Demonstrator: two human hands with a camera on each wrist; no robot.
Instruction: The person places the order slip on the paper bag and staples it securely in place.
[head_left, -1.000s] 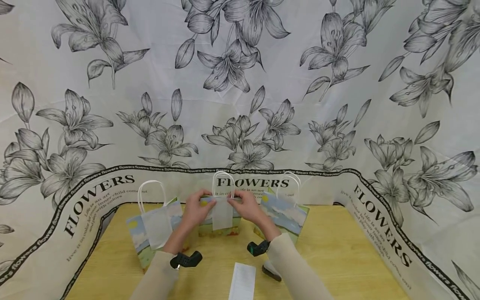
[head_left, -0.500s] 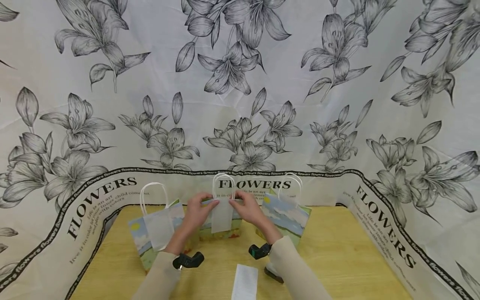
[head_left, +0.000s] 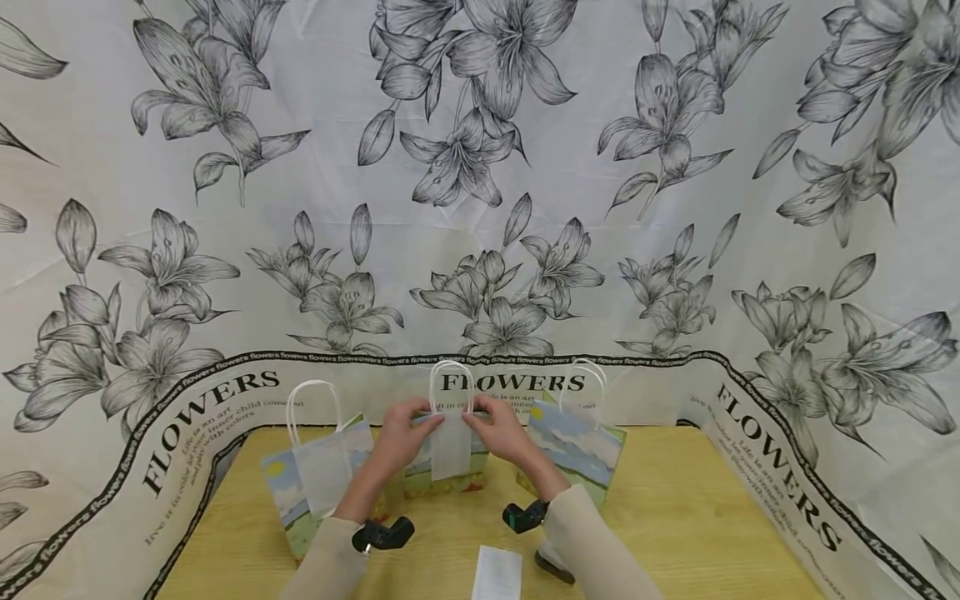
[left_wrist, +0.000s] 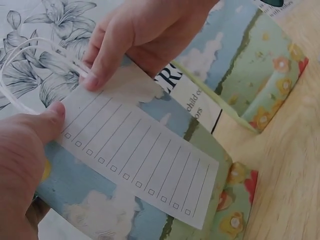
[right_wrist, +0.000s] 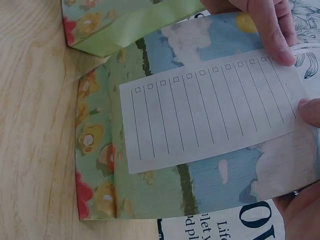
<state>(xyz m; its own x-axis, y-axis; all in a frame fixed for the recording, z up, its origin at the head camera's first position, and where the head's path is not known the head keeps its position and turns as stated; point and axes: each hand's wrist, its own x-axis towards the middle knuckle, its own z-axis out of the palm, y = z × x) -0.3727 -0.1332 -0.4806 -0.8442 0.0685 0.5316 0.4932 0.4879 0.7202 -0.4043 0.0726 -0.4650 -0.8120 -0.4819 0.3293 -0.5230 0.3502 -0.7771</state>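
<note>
In the middle of the table stands a paper gift bag (head_left: 420, 482) printed with a painted sky and flowers, its white handles (head_left: 450, 367) upright. A white checklist sheet (left_wrist: 142, 155) lies against its front, ruled with lines and small boxes. My left hand (head_left: 401, 437) pinches the bag's top edge, thumb on the sheet's upper left corner. On the other side, my right hand (head_left: 504, 429) pinches the same edge with its thumb at the upper right corner. The fingers of both hands go behind the bag's front panel and are partly hidden.
A similar gift bag (head_left: 279, 482) with a white sheet (head_left: 324, 477) stands at left, partly behind my left forearm. Another gift bag (head_left: 573, 442) stands at right. Near the front lie a white paper strip (head_left: 498, 573) and a dark-edged object (head_left: 553, 568). Floral cloth (head_left: 480, 275) hangs behind.
The head view has tilted up slightly, so everything sits lower in it. Both hands keep their pinch on the middle gift bag and sheet, with little visible movement.
</note>
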